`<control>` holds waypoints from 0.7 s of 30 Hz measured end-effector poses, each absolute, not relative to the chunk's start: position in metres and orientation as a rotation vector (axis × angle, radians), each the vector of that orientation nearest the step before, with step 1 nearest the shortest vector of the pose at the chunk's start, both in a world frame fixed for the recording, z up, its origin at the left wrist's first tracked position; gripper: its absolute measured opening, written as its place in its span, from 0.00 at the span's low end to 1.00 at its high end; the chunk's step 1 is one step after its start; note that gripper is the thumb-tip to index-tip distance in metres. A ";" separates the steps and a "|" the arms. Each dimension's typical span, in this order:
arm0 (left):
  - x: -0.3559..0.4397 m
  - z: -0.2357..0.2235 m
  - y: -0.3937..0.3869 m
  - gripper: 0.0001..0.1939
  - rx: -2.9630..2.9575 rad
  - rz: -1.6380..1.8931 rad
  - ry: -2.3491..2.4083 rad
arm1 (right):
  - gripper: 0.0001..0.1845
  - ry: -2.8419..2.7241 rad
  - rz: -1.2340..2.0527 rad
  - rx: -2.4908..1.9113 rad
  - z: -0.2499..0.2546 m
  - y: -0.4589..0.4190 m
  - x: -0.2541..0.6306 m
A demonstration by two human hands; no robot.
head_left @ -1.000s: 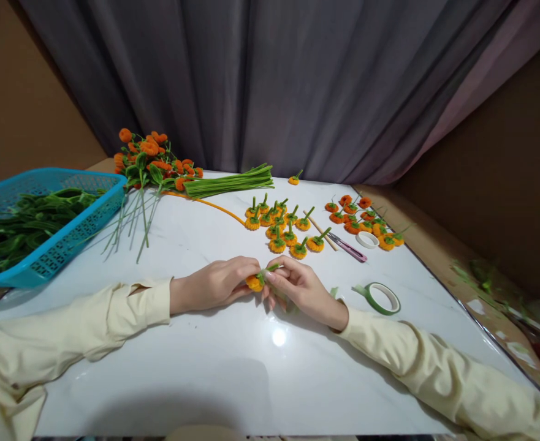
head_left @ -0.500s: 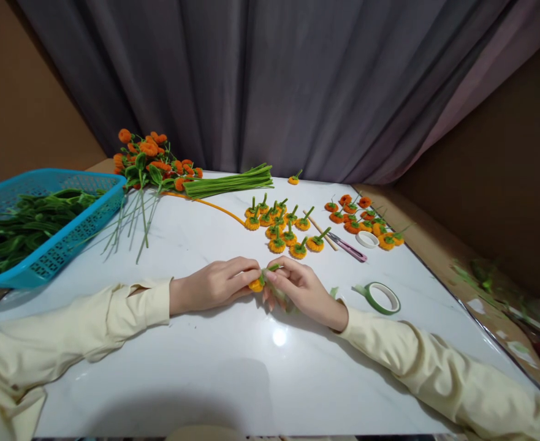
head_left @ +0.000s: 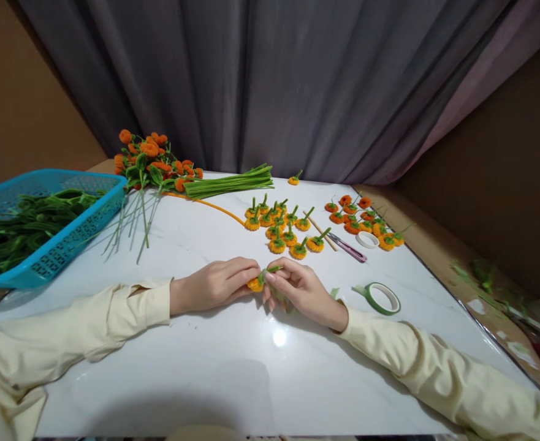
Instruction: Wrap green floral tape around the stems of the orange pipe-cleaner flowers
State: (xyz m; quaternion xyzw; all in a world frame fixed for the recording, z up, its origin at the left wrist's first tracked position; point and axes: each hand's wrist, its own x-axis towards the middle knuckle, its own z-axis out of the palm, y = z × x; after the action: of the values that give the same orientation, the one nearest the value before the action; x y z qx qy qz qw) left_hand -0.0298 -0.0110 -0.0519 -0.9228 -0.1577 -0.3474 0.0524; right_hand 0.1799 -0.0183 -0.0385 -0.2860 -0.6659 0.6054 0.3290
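Between my fingers is a small yellow-orange chenille flower with a short green stem, held low over the table. My left hand is closed on the flower head from the left. My right hand pinches at the green base beside the stem; a pale green strip, seemingly floral tape, shows faintly by its fingers, partly hidden. Just beyond my hands stand several finished-looking yellow flowers with green stems upright. A roll of green tape lies right of my right hand.
At left stands a blue basket of green chenille leaves. Behind lie orange flowers, green stems and an orange strand. Right are scissors, a stick, a white ring and more orange flowers.
The flower in my hands has turned or shifted very slightly, and my right fingertips have moved a little at its base. Everything else stays in place.
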 end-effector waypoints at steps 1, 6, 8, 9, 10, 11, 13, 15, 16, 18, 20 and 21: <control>-0.030 -0.052 -0.011 0.11 -2.802 -1.051 -0.479 | 0.13 -1.737 1.590 -0.748 -0.039 -0.018 0.180; -0.031 -0.053 -0.010 0.10 -2.810 -1.007 -0.494 | 0.14 -1.709 1.631 -0.784 -0.039 -0.018 0.181; -0.031 -0.054 -0.010 0.11 -2.808 -0.999 -0.489 | 0.15 -1.704 1.636 -0.803 -0.039 -0.018 0.181; -0.031 -0.054 -0.010 0.11 -2.803 -0.997 -0.485 | 0.15 -1.701 1.633 -0.809 -0.039 -0.018 0.181; -0.031 -0.054 -0.010 0.11 -2.797 -0.995 -0.482 | 0.15 -1.699 1.626 -0.811 -0.039 -0.018 0.181; -0.031 -0.054 -0.010 0.11 -2.791 -0.994 -0.478 | 0.15 -1.701 1.616 -0.812 -0.039 -0.017 0.181; -0.031 -0.054 -0.010 0.11 -2.783 -0.993 -0.478 | 0.14 -1.710 1.593 -0.808 -0.039 -0.017 0.181; -0.031 -0.054 -0.010 0.11 -2.787 -0.999 -0.479 | 0.14 -1.725 1.572 -0.805 -0.040 -0.016 0.181; -0.031 -0.054 -0.010 0.11 -2.791 -1.005 -0.476 | 0.13 -1.732 1.564 -0.806 -0.041 -0.016 0.181; -0.031 -0.053 -0.010 0.11 -2.792 -1.010 -0.475 | 0.13 -1.741 1.556 -0.804 -0.041 -0.015 0.182; -0.031 -0.053 -0.011 0.10 -2.780 -1.006 -0.476 | 0.13 -1.750 1.552 -0.794 -0.041 -0.015 0.182; -0.031 -0.053 -0.011 0.10 -2.773 -1.001 -0.478 | 0.12 -1.754 1.551 -0.790 -0.041 -0.015 0.182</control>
State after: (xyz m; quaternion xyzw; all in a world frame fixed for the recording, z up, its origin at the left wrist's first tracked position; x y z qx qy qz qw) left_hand -0.0305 -0.0107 -0.0531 -0.9256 -0.1594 -0.3343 0.0774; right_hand 0.1824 -0.0150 -0.0411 -0.3019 -0.6702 0.5928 0.3290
